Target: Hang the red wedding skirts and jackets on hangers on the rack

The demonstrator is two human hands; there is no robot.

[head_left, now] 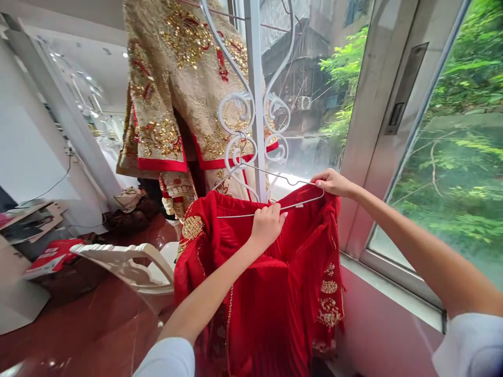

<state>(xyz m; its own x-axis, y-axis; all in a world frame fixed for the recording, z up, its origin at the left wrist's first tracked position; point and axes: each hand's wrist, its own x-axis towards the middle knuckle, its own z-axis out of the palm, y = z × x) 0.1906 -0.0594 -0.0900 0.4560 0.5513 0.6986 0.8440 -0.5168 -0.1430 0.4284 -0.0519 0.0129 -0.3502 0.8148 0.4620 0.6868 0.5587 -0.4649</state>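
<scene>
A red pleated garment (271, 293) with gold embroidery hangs on a thin white wire hanger (243, 214), whose hook rests on a white scrolled metal stand (251, 115). My left hand (268, 225) is closed on the hanger's bottom bar and the red cloth at its middle. My right hand (333, 183) pinches the hanger's right shoulder and the garment's edge. Above hangs a gold jacket (176, 89) with red trim and embroidery.
A window (451, 157) with a metal frame runs along the right, with a pink sill wall below it. A white plastic chair (133, 264) stands at lower left on a glossy red floor. Boxes and papers (35, 230) lie at far left by white columns.
</scene>
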